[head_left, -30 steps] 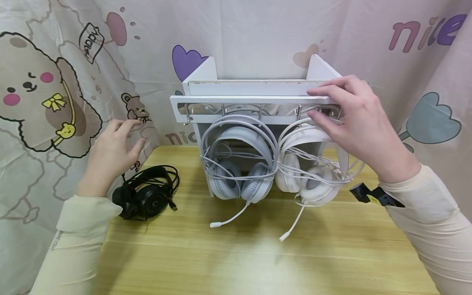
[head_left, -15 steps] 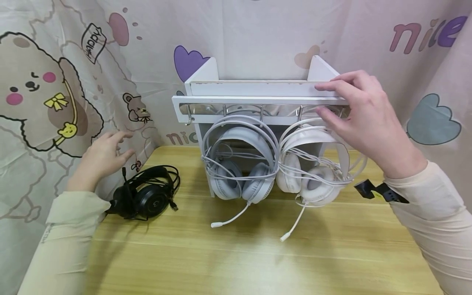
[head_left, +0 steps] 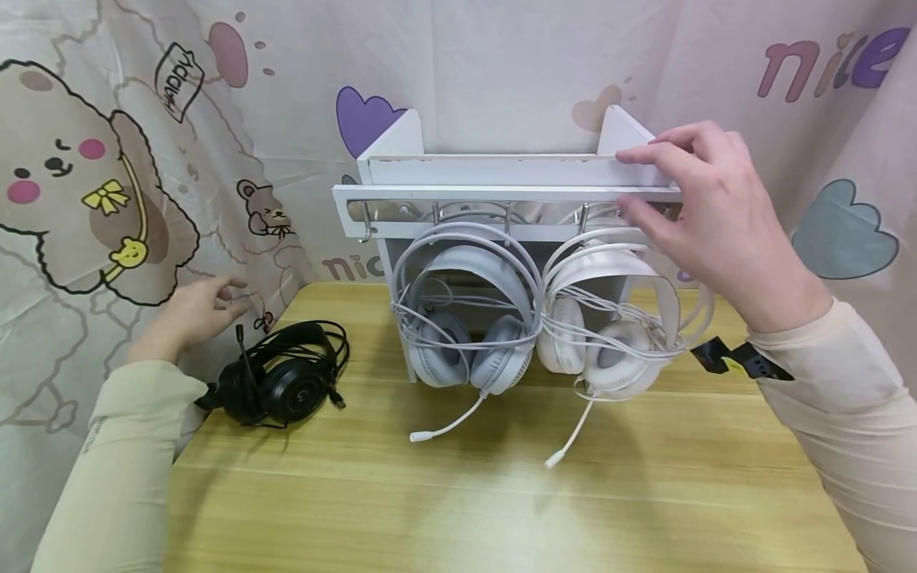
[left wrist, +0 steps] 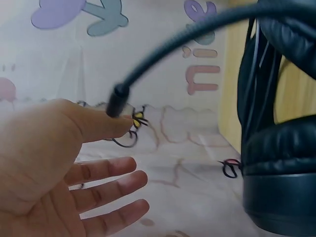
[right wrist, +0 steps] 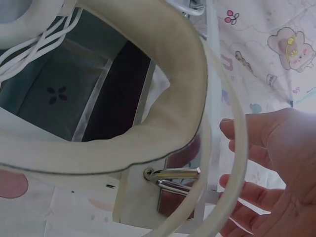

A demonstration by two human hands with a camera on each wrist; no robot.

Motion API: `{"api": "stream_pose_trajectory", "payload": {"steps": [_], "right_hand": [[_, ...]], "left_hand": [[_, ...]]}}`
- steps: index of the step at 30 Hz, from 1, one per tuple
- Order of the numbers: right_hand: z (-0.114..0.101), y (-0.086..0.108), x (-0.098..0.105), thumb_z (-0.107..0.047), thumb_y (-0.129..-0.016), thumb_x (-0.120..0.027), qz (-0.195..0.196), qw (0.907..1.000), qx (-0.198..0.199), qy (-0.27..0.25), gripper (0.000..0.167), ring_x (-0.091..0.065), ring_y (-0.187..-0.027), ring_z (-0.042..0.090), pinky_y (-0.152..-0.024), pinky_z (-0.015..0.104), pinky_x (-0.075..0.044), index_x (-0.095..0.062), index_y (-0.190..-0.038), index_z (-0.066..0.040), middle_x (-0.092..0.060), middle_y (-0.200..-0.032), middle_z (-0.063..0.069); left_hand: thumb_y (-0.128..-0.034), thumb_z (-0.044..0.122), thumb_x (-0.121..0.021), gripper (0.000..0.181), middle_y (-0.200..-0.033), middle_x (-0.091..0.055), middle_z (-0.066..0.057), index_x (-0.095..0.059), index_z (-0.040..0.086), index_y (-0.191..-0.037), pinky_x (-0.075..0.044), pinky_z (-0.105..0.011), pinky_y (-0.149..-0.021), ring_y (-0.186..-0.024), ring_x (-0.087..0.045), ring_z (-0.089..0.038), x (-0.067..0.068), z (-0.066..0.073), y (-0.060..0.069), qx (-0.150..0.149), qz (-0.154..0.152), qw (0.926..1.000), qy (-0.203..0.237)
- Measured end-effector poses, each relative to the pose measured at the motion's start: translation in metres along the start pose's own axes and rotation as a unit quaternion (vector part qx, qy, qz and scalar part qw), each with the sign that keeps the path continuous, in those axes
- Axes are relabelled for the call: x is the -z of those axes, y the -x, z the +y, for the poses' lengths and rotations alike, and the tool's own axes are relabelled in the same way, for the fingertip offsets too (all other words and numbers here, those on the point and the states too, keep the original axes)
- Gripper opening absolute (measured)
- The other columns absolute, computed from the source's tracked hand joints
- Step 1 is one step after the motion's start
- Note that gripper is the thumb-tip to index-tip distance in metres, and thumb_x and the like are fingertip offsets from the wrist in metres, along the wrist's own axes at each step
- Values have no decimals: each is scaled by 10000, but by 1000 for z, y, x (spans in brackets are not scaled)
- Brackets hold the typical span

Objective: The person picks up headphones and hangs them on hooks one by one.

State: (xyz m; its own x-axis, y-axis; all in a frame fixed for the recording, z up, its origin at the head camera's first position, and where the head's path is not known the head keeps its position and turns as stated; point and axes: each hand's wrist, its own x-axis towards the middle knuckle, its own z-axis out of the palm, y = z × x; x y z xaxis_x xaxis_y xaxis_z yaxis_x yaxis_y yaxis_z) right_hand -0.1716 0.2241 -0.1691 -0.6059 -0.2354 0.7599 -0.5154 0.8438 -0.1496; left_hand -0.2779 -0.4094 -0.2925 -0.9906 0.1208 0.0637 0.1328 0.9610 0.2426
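My left hand (head_left: 188, 318) hovers beside a black headset (head_left: 297, 390) on the table, fingers apart and holding nothing. In the left wrist view, the headset's microphone boom (left wrist: 182, 42) passes in front of my thumb; contact cannot be told. Two pale headsets hang from a white hook rack (head_left: 494, 172): a greyish one (head_left: 473, 259) in the middle and a white one (head_left: 623, 362) to its right. Near the rack's right end is my right hand (head_left: 731, 215), fingers loosely spread. In the right wrist view, that hand (right wrist: 291, 163) lies behind the white headset's headband (right wrist: 182, 98), gripping nothing.
Metal hooks line the rack's front, with the leftmost hook (head_left: 366, 223) bare. Coiled cables wrap the hanging headsets, and their microphones point down towards the wooden table (head_left: 444, 509). A printed curtain (head_left: 501, 72) stands behind and at both sides.
My left hand has moved left and down, closer behind the black headset. My right hand has drawn slightly to the right, away from the white headset. The headsets stay put.
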Motion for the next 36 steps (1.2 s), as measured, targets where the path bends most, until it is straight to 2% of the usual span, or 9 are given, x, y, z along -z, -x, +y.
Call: {"api": "stream_pose_trajectory", "payload": {"steps": [5, 8, 15, 20, 24, 27, 30, 32, 36], "right_hand": [[3, -5, -2, -56, -922, -824, -104, 9999, -69, -115, 431, -478, -1223, 471, -970, 559, -348, -736, -1344, -57, -606, -1359, 273], [6, -9, -3, -45, -923, -817, -172, 9998, -62, -121, 430, -473, -1231, 475, -979, 575, -348, -734, -1345, -55, -601, -1342, 272], [14, -17, -6, -53, -936, -808, -320, 9994, 100, 49, 427, -476, -1184, 454, -936, 549, -347, -723, -1355, -52, -600, -1311, 276], [18, -21, -9, -35, -929, -807, -289, 9992, 245, 96, 409, -486, -1133, 444, -897, 513, -353, -733, -1331, -46, -615, -1273, 270], [18, -22, -10, -25, -921, -811, -232, 9992, 309, 126, 395, -494, -1087, 433, -858, 476, -351, -742, -1309, -44, -623, -1233, 262], [18, -23, -11, -32, -921, -815, -232, 9992, 300, 142, 392, -494, -1068, 425, -839, 454, -343, -744, -1306, -47, -625, -1220, 255], [18, -23, -11, -37, -920, -819, -256, 9991, 284, 167, 395, -494, -1065, 422, -835, 450, -340, -743, -1308, -47, -625, -1221, 254], [18, -23, -11, -38, -920, -820, -263, 9991, 276, 175, 396, -494, -1071, 424, -840, 458, -342, -742, -1308, -48, -624, -1224, 253], [18, -23, -11, -30, -917, -819, -248, 9992, 283, 163, 393, -494, -1074, 431, -851, 471, -346, -743, -1302, -45, -621, -1213, 255]], "left_hand": [[-1109, 335, -550, 557, -1439, -519, -414, -446, 0, -1541, -501, -733, -942, -1266, -524, -644, -5, -13, -4, 215, -304, 9993, 65], [-1094, 294, -581, 542, -1412, -551, -428, -456, -4, -1529, -496, -743, -957, -1254, -519, -677, -10, -21, -7, 237, -415, 9988, 76], [-1025, 105, -546, 505, -1329, -613, -442, -475, -49, -1500, -529, -669, -885, -1209, -552, -695, -22, -35, -11, 169, -593, 9979, 191], [-1015, 90, -540, 496, -1297, -638, -432, -478, -75, -1478, -568, -584, -812, -1141, -618, -652, -30, -41, -11, 143, -711, 9971, 229], [-1021, 73, -524, 492, -1307, -622, -450, -462, -86, -1483, -578, -586, -814, -1135, -630, -648, -36, -45, -10, 111, -819, 9961, 321], [-1020, 27, -521, 509, -1317, -585, -484, -423, -112, -1499, -624, -544, -781, -1043, -688, -581, -41, -45, -7, 120, -982, 9928, 682], [-1011, -7, -548, 529, -1284, -579, -492, -399, -136, -1502, -643, -420, -674, -900, -741, -374, -47, -44, -6, 118, -1140, 9878, 1058], [-1026, 7, -565, 526, -1272, -588, -480, -399, -139, -1503, -631, -395, -656, -855, -720, -270, -49, -43, -6, 143, -1235, 9847, 1221], [-1082, 107, -565, 498, -1281, -604, -452, -427, -107, -1510, -607, -392, -646, -853, -679, -208, -53, -40, -5, 269, -1347, 9813, 1346]]}}
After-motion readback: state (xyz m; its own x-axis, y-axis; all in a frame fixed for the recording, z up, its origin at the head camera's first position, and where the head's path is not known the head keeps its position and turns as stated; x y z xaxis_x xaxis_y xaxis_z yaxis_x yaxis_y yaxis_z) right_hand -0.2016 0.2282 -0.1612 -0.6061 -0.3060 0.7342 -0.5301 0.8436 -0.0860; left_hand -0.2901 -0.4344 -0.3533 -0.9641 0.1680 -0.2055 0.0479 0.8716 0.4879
